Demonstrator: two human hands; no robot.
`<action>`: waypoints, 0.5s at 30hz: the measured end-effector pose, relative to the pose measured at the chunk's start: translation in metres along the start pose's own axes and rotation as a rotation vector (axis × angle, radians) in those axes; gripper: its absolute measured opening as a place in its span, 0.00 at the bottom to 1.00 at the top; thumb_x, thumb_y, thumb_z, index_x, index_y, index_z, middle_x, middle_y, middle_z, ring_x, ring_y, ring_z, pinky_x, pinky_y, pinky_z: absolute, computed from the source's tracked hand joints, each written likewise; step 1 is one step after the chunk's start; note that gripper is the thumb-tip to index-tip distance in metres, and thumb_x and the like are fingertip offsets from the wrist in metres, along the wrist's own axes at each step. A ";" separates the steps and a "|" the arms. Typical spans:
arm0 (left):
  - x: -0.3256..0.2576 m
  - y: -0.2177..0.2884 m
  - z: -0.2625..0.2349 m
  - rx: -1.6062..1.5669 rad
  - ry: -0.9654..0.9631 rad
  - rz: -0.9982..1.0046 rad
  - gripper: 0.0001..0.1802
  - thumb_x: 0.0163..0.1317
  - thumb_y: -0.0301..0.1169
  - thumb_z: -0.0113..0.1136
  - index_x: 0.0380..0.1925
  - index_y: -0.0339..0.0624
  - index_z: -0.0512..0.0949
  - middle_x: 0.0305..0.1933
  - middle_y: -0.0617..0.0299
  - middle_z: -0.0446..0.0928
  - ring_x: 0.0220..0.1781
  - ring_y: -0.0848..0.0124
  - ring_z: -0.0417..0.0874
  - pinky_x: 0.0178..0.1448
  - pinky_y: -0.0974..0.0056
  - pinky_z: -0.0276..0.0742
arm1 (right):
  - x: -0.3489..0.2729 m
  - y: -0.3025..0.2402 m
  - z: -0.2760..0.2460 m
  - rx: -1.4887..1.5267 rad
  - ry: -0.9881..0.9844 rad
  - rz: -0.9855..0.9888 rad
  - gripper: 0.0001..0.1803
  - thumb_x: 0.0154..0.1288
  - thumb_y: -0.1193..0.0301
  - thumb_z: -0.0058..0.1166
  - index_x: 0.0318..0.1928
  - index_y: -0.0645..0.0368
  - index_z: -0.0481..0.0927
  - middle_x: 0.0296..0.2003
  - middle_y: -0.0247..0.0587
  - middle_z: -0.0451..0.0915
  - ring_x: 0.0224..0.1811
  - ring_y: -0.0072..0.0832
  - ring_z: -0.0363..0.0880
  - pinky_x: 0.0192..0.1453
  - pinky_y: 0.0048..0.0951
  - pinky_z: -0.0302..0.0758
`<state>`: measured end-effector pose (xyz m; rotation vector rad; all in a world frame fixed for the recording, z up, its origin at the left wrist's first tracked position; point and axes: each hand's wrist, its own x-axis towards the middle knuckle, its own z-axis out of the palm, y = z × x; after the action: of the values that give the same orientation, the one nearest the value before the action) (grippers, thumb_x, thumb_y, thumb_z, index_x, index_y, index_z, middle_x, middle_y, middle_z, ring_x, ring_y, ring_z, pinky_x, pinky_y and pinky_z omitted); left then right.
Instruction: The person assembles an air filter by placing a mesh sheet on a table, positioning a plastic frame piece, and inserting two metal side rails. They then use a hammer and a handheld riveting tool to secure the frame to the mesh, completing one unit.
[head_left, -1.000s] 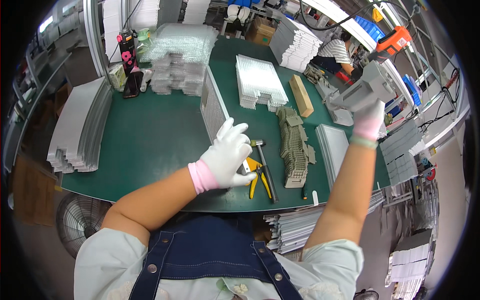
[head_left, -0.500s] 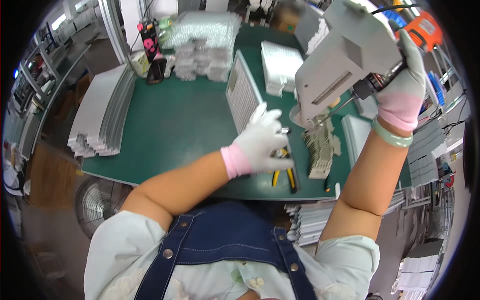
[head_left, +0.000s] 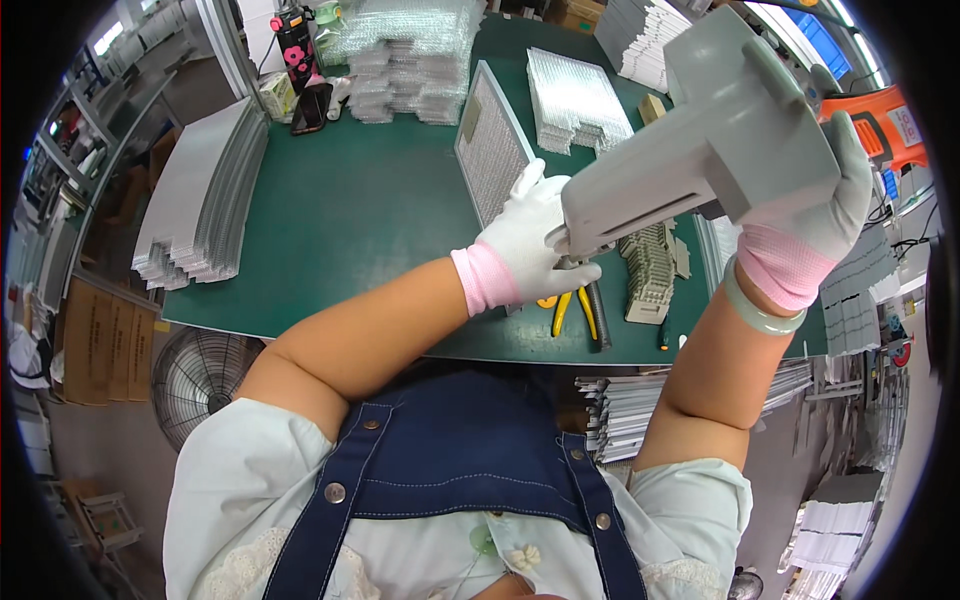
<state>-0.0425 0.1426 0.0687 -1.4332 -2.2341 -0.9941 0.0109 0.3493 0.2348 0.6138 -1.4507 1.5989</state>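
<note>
My right hand, in a white glove with a pink cuff, is wrapped round an orange and black power screwdriver. In front of it is a large grey housing that hides the tool's chuck and bit. My left hand, gloved alike, is at the housing's lower end with its fingers curled in; whatever they grip is partly covered by the housing. Beside this hand a white-framed mesh panel stands on edge on the green table.
Yellow-handled pliers lie near the table's front edge. Right of them is a row of small grey parts. Bubble-wrapped packs are at the back. Stacked grey panels stand at the left, with a bottle and phone behind.
The grey housing has tilted and now covers the chuck and bit that showed before. Its lower end has come to my left hand, which has moved slightly up and right.
</note>
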 end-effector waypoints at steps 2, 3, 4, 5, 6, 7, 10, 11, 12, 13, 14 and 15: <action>0.003 0.001 0.000 -0.041 -0.063 -0.028 0.28 0.59 0.53 0.61 0.53 0.48 0.79 0.58 0.51 0.71 0.65 0.51 0.65 0.77 0.35 0.43 | -0.001 -0.002 0.002 -0.007 0.019 0.029 0.20 0.66 0.82 0.57 0.58 0.66 0.76 0.50 0.47 0.81 0.48 0.31 0.83 0.53 0.32 0.83; 0.001 0.000 0.001 -0.045 -0.051 -0.031 0.28 0.59 0.53 0.61 0.53 0.48 0.79 0.59 0.51 0.70 0.65 0.51 0.65 0.77 0.35 0.44 | -0.002 0.002 0.004 0.009 0.015 0.052 0.21 0.65 0.83 0.58 0.58 0.66 0.76 0.50 0.47 0.81 0.48 0.31 0.83 0.53 0.32 0.83; -0.001 -0.001 0.001 -0.049 -0.039 -0.033 0.27 0.59 0.53 0.61 0.53 0.48 0.79 0.59 0.51 0.70 0.65 0.51 0.66 0.77 0.35 0.44 | -0.002 0.006 0.006 0.034 -0.010 0.074 0.21 0.64 0.83 0.59 0.59 0.66 0.76 0.50 0.47 0.81 0.48 0.31 0.83 0.53 0.32 0.83; -0.003 -0.004 0.002 -0.031 0.024 -0.007 0.27 0.59 0.52 0.61 0.52 0.48 0.79 0.59 0.51 0.71 0.65 0.51 0.66 0.77 0.34 0.45 | -0.002 0.016 0.010 0.034 -0.056 0.061 0.20 0.66 0.79 0.56 0.58 0.66 0.75 0.49 0.47 0.81 0.48 0.32 0.83 0.53 0.33 0.83; -0.005 -0.004 0.002 -0.028 0.034 -0.012 0.26 0.59 0.52 0.61 0.51 0.48 0.79 0.59 0.51 0.71 0.65 0.50 0.66 0.76 0.34 0.45 | -0.002 0.025 0.015 0.028 -0.104 0.046 0.19 0.68 0.75 0.54 0.58 0.67 0.75 0.49 0.48 0.82 0.48 0.33 0.83 0.52 0.33 0.83; -0.004 -0.002 0.002 -0.030 0.039 -0.005 0.26 0.59 0.52 0.61 0.50 0.48 0.80 0.59 0.51 0.71 0.65 0.50 0.66 0.76 0.34 0.46 | -0.002 0.030 0.018 0.012 -0.145 0.024 0.19 0.70 0.71 0.52 0.57 0.68 0.75 0.48 0.48 0.82 0.48 0.34 0.83 0.52 0.34 0.82; -0.003 0.003 -0.004 -0.007 -0.015 -0.028 0.25 0.58 0.51 0.61 0.48 0.46 0.80 0.57 0.50 0.72 0.64 0.50 0.67 0.75 0.33 0.47 | 0.016 0.080 -0.007 0.191 -0.389 0.150 0.22 0.77 0.64 0.41 0.59 0.69 0.73 0.53 0.52 0.80 0.54 0.41 0.82 0.56 0.41 0.82; -0.001 0.002 -0.003 0.027 0.026 0.015 0.25 0.58 0.51 0.61 0.47 0.45 0.79 0.56 0.49 0.72 0.63 0.50 0.68 0.75 0.33 0.47 | 0.025 0.094 -0.013 0.321 -0.432 0.260 0.22 0.77 0.64 0.42 0.59 0.69 0.73 0.53 0.52 0.80 0.54 0.41 0.82 0.56 0.42 0.82; -0.001 0.001 -0.003 0.063 0.066 0.052 0.25 0.58 0.50 0.62 0.46 0.44 0.79 0.55 0.49 0.72 0.61 0.50 0.68 0.74 0.34 0.47 | 0.032 0.109 -0.018 0.457 -0.472 0.372 0.22 0.77 0.64 0.42 0.59 0.69 0.73 0.54 0.52 0.80 0.54 0.41 0.82 0.56 0.42 0.82; 0.003 0.000 0.000 0.052 0.144 0.117 0.26 0.57 0.51 0.62 0.43 0.39 0.80 0.48 0.48 0.73 0.57 0.51 0.69 0.75 0.34 0.47 | 0.033 0.120 -0.019 0.592 -0.507 0.488 0.22 0.77 0.64 0.43 0.59 0.69 0.73 0.54 0.52 0.80 0.54 0.41 0.82 0.57 0.42 0.82; 0.004 -0.002 0.002 0.050 0.134 0.109 0.26 0.57 0.51 0.62 0.41 0.38 0.80 0.45 0.48 0.73 0.56 0.52 0.69 0.75 0.35 0.47 | 0.033 0.129 -0.022 0.729 -0.539 0.604 0.22 0.76 0.64 0.43 0.59 0.68 0.73 0.54 0.52 0.79 0.54 0.41 0.82 0.57 0.42 0.82; 0.003 -0.004 0.003 0.053 0.123 0.094 0.26 0.57 0.51 0.62 0.39 0.37 0.80 0.42 0.48 0.73 0.55 0.52 0.69 0.75 0.35 0.47 | 0.032 0.133 -0.017 0.624 -0.363 0.649 0.21 0.76 0.65 0.44 0.60 0.69 0.72 0.55 0.52 0.79 0.54 0.40 0.82 0.57 0.41 0.83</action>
<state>-0.0471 0.1456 0.0666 -1.4016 -2.0710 -0.9588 -0.1139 0.3819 0.1868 0.8699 -1.4856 2.6095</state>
